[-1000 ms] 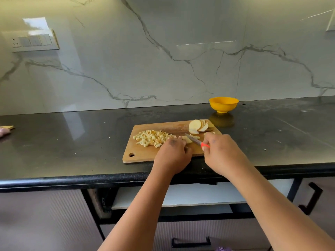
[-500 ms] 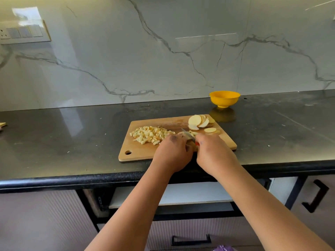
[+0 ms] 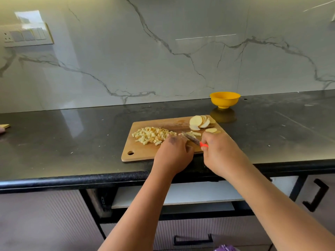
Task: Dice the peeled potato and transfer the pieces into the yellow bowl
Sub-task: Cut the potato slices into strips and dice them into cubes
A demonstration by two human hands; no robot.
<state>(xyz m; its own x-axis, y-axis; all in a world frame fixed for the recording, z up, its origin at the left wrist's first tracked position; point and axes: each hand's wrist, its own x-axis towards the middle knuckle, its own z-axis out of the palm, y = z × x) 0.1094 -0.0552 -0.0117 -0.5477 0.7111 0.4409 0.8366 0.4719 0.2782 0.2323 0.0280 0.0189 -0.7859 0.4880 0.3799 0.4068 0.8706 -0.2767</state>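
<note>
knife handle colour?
Orange-red; the knife handle pokes out of the right hand, head view.

Board (image 3: 145, 153): on the desk (image 3: 72, 142), near its front edge.
Diced pile (image 3: 151, 135): left part of the board.
Slices (image 3: 200, 122): board's far right corner.
Bowl (image 3: 224, 99): on the desk behind the board, to its right.
Knife (image 3: 192, 139): over the board, between pile and slices.

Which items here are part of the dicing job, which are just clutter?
Job: knife in right hand, left hand, diced pile, potato slices, cutting board, yellow bowl.
Lying about: wooden piece, switch panel.
</note>
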